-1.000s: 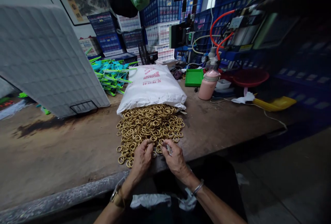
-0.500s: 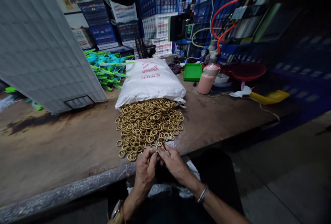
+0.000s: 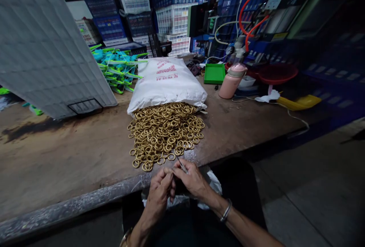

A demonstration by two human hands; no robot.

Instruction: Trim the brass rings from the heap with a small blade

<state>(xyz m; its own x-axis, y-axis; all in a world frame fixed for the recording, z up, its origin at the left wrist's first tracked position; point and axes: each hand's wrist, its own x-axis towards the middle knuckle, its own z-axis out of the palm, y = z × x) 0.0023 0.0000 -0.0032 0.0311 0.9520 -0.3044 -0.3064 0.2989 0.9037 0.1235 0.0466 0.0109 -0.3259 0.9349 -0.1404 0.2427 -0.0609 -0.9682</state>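
A heap of gold-coloured rings [image 3: 168, 129] spills from the mouth of a white sack [image 3: 168, 83] with red print. Just off the table's front edge, my left hand [image 3: 160, 190] is closed in a pinch. The fingers mostly hide the ring they hold. Close against it, my right hand [image 3: 191, 178] is closed around a slim, pointed metal tool [image 3: 183, 166], whose tip points up and away toward the rings. My two thumbs and forefingers nearly meet. Several loose rings lie at the near side of the heap, just beyond my fingertips.
A tall pale panel [image 3: 57, 57] leans at left, before green and blue plastic parts [image 3: 116, 68]. At right stand a pink bottle [image 3: 231, 81], a green tray [image 3: 214, 74], a yellow scoop [image 3: 299, 103] and a red dish [image 3: 278, 74]. Stacked crates [image 3: 99, 2] line the back.
Both hands have drawn back from the heap to the table's front edge and come together. A ring showed in my left fingers half a second ago. The camera has tilted down.
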